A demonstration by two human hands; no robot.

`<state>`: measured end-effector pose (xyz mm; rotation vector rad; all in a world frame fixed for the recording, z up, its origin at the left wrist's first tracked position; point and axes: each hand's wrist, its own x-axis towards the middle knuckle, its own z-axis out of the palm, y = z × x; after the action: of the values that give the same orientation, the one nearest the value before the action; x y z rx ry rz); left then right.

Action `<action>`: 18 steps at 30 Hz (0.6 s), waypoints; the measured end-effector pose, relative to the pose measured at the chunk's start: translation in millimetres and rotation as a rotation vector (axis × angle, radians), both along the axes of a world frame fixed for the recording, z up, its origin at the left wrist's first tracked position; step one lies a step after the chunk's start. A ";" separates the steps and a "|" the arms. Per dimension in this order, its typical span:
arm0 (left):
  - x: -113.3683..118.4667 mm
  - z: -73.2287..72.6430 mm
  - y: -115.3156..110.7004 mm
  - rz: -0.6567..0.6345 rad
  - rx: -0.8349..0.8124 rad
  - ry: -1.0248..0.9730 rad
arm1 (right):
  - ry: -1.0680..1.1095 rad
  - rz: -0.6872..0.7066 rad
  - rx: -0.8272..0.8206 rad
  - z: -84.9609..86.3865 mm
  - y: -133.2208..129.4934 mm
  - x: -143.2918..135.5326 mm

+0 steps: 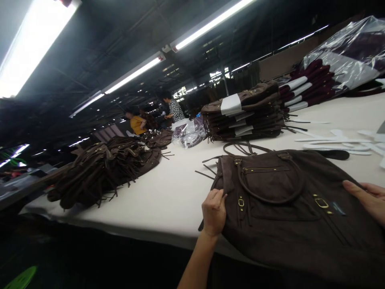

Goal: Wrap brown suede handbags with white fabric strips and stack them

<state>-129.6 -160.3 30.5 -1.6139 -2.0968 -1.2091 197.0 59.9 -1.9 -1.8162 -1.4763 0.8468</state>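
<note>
A dark brown bag (279, 224) with looped handles, a zip pocket and brass-coloured buckles lies at the front edge of the pale table, its lower part hanging over. My left hand (214, 210) is closed on the bag's left side, knuckles up. At the right edge of the view, my right hand (368, 198) rests against the bag's upper right side, with the thumb on top and the other fingers partly out of sight. The bag's handle (272, 200) curves down across the front pocket.
Brown bags (99, 172) are heaped on the left. Behind stand a stack of brown bags (243, 116), maroon bags (315, 86) and plastic-wrapped goods (355, 56). White strips (339, 144) lie at right. Two people (176, 110) are farther back.
</note>
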 end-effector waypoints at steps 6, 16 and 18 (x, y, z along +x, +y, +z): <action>-8.9 4.9 -13.8 0.177 -0.087 -0.215 | -0.014 0.078 -0.051 14.7 -0.2 3.1; -16.9 -21.4 -19.3 -0.016 0.238 -1.660 | 0.192 0.059 -0.154 26.1 -9.7 -4.7; -14.0 -20.6 -22.9 -0.041 0.248 -1.662 | 0.242 0.076 -0.185 23.4 -5.8 -2.5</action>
<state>-143.6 -183.2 9.9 -0.2764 -2.1885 -3.2859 194.5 54.1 21.4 -1.7241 -1.3555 1.2300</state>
